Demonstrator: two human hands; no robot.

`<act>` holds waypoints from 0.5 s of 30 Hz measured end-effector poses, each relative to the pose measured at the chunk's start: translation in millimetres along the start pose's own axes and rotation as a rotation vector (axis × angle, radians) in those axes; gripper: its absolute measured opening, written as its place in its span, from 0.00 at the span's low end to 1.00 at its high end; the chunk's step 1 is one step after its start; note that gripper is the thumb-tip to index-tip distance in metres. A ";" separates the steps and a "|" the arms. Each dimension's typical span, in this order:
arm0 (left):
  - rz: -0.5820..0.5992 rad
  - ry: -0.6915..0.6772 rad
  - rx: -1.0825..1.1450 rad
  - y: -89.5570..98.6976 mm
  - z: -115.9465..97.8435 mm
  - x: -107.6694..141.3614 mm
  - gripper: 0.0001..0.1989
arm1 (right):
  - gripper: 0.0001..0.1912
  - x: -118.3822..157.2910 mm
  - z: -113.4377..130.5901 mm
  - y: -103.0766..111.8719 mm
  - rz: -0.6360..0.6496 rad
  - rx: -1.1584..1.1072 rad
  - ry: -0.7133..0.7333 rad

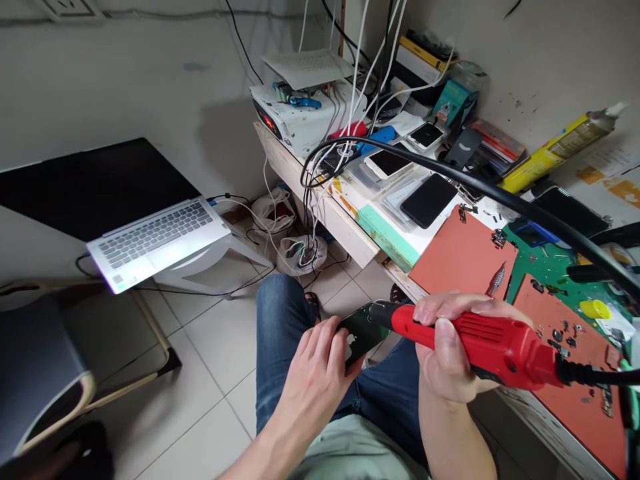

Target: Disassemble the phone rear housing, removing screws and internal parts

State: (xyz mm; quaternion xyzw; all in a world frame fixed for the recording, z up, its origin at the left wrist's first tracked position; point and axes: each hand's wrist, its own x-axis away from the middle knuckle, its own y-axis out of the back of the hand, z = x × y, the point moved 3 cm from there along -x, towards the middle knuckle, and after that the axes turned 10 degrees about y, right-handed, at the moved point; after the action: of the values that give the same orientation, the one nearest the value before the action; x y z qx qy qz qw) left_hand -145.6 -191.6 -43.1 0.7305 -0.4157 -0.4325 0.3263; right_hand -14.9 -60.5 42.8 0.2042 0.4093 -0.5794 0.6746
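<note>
My left hand (323,360) grips the lower part of a dark green smartphone (367,328). Its back, with a pale apple logo, faces up, and the phone is tilted above my lap. In my right hand (453,353) is a red corded rotary tool (493,343), thumb on its near side and fingers over the top. The tool's black nose meets the phone's upper corner by the camera area. Whether its tip touches the glass cannot be made out. A black cord leaves the rear of the tool to the right.
On the bench lie reddish mats (460,257) with small metal parts, several phones (429,200) and a yellow spray can (555,150). A thick black cable (475,177) arcs across the bench. An open laptop (160,233) stands at left, above a chair (43,373). Bags (303,255) sit on the floor.
</note>
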 end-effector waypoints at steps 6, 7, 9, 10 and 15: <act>0.330 0.584 0.729 -11.8 20.3 0.0 0.24 | 0.17 -11.8 12.6 6.5 -0.150 0.077 0.029; 0.423 0.725 0.902 -15.2 21.9 1.2 0.25 | 0.16 -13.3 14.7 7.5 -0.176 0.081 0.036; 0.584 0.939 1.188 -20.2 19.5 4.2 0.29 | 0.16 -13.9 16.1 7.2 -0.187 0.073 0.014; 0.645 1.022 1.313 -21.7 16.4 6.0 0.32 | 0.16 -13.0 15.9 6.2 -0.183 0.066 0.006; 0.744 1.302 1.779 -23.9 -1.2 13.0 0.34 | 0.15 -4.7 11.5 0.4 -0.187 0.064 -0.022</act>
State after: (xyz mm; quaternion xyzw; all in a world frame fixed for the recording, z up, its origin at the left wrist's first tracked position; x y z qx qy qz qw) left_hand -133.1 -192.5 -67.2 0.6187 -0.5151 0.5916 -0.0429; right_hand -10.8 -66.1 53.1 0.1800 0.4003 -0.6550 0.6151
